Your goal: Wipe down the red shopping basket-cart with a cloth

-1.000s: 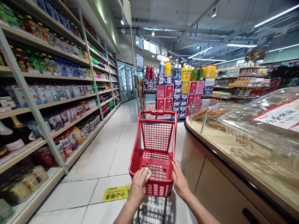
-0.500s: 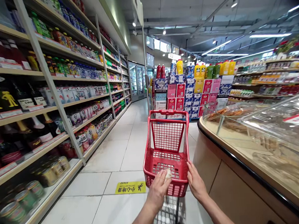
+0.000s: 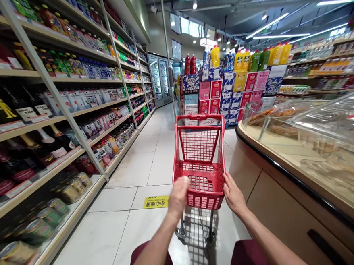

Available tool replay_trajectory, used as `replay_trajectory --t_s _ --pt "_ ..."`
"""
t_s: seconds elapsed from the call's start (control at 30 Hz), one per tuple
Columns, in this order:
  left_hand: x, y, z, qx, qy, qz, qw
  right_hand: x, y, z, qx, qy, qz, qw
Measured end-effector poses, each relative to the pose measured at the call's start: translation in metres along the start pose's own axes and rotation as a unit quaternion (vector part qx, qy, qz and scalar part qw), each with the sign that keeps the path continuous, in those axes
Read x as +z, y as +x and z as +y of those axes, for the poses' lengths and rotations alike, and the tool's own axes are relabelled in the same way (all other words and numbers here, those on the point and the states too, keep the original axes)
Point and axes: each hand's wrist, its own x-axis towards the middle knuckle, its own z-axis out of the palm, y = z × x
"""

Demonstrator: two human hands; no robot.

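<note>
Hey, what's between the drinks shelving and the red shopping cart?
In the head view, pale floor tiles lie between the drinks shelving and the red shopping cart, bearing a yellow caution sticker.

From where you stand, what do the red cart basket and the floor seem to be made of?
The red cart basket: probably moulded plastic, slightly shiny, given its even colour and gridded walls. The floor: glossy pale tile, perhaps ceramic or stone, given its straight joints and soft reflections.

Bright ceiling tubes (image 3: 282, 36) shine overhead, while the left hand (image 3: 178, 197) blurs.
</note>
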Motion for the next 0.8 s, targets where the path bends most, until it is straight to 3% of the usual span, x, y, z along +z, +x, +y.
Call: replay_trajectory --t_s 0.1,0.27,0.33,0.47,0.53,0.7,0.8 --pt "-0.004 -0.001 -0.011 -0.047 0.029 0.013 0.998 0.004 -0.001 -0.004 0.014 0.005 0.021 1.000" --pt "0.018 0.000 0.034 0.049 0.009 -0.039 0.998 0.006 0.000 -0.006 0.023 0.003 0.028 0.999" --pt "0.014 0.000 0.031 0.072 0.002 -0.044 0.996 0.001 0.000 -0.005 0.025 -0.002 0.019 1.000" --pt "-0.004 -0.001 -0.004 -0.024 0.034 0.000 0.999 -0.002 -0.001 -0.006 0.026 0.000 0.016 1.000" --pt "0.000 0.000 -0.003 -0.051 0.046 0.006 0.998 0.001 0.000 -0.008 0.027 0.005 0.026 0.999" --pt "0.021 0.004 0.041 0.070 -0.005 -0.066 0.995 0.003 0.001 -0.007 0.031 -0.007 0.041 0.999" --pt "0.008 0.003 0.022 0.076 -0.004 -0.066 0.995 -0.003 0.000 -0.007 0.040 -0.023 0.022 0.999"
